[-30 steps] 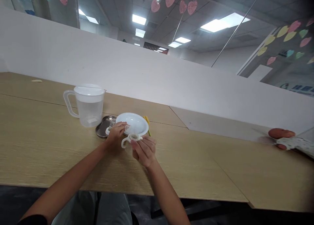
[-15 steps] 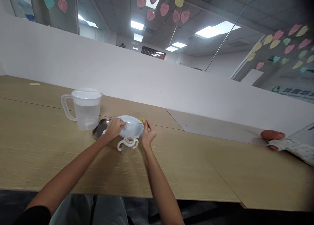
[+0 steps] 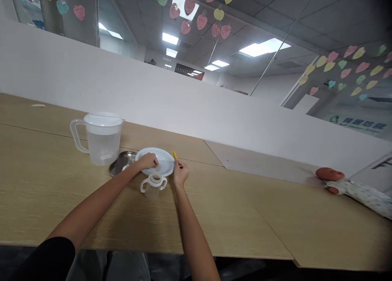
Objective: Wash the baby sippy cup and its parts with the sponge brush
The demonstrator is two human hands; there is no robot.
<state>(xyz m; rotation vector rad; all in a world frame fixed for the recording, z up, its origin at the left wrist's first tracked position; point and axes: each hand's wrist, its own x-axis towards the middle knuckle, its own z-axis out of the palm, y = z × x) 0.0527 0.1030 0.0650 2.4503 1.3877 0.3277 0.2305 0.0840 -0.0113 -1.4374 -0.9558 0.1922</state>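
My left hand (image 3: 147,161) rests over the near left part of a white plate (image 3: 162,157), its fingers curled. Whatever they hold is too small to tell. My right hand (image 3: 180,173) sits at the plate's right rim, its fingertips pinched around the lower end of a thin yellow stick (image 3: 174,155). Just below the plate, nearer me, a clear two-handled baby cup (image 3: 153,186) stands on the table without a lid, touching neither hand.
A clear plastic pitcher (image 3: 101,144) with a white lid stands left of the plate, beside a dark metal tray (image 3: 119,164) holding a small white item. A doll (image 3: 332,177) lies at the far right. A low white partition runs behind the wooden table (image 3: 61,203).
My right hand has let go of the two-handled cup, which now stands on the table, and has moved to the yellow stick. The view has tilted and shifted slightly.
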